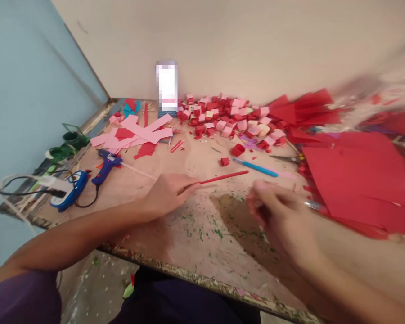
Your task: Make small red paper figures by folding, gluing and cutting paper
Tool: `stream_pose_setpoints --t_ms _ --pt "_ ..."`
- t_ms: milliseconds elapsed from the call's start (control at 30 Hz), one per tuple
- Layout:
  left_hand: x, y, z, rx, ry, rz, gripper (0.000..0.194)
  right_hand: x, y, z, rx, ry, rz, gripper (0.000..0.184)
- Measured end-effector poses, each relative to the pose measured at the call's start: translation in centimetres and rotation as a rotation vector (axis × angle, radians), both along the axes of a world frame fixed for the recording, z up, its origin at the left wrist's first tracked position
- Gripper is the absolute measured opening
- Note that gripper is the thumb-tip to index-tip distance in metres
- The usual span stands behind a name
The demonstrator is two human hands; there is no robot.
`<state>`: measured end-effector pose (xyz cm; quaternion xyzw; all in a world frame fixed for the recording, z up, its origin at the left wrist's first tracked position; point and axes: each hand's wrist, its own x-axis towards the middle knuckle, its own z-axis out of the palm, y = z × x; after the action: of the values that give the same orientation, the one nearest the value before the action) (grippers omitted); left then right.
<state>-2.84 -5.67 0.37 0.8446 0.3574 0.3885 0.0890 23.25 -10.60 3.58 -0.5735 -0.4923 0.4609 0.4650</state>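
Head view: pinching a thin red strip (224,177) by its left end between thumb and fingers of the left hand (168,192), low over the tabletop (185,252), with the free length pointing right, just on the near side of the blue pen-like tool (255,168). Cannot tell whether resting on the wood or slightly raised. Curling the fingers of the right hand (273,204) near the strip's far tip, but apart from it; too blurred to tell whether pressed together or closed round anything small. For good control, keep the left pinch firm yet light, so as not to crush or bend so slender a piece. Better to steady the left wrist against the table, and to support the far tip rather than let it wag. Take care not to knock the small red folded piece (225,161) just beyond the strip, and keep knuckles off the dark pointed blades (285,158) farther right. Avoid dragging the strip through the green scraps (218,233) on the near side. Treat the blue glue gun (108,167) at left as possibly hot, and keep the left forearm clear of it.
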Motion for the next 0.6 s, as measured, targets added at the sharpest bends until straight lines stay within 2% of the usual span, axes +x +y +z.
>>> stream_pose_setpoints --t_ms 67,200,367,467,600 --pt "0.1 0.0 -0.3 -0.013 -0.019 0.008 0.028 -0.8 0.9 -0.6 -0.154 0.056 0.120 0.045" --pt "0.2 -0.2 -1.0 0.024 -0.019 -0.049 0.024 -2.2 2.4 -1.3 -0.244 0.253 0.201 0.043" --pt "0.3 0.1 -1.3 0.070 -0.010 -0.044 0.017 -3.4 3.8 -2.2 -0.161 0.449 0.168 0.033" --pt "0.3 0.4 -1.1 -0.025 -0.054 -0.019 0.016 -3.9 4.4 -2.9 -0.094 0.522 0.197 0.028" --pt "0.2 0.6 -0.7 -0.115 -0.088 -0.029 0.017 -3.6 4.8 -3.5 -0.047 0.472 0.269 0.025"
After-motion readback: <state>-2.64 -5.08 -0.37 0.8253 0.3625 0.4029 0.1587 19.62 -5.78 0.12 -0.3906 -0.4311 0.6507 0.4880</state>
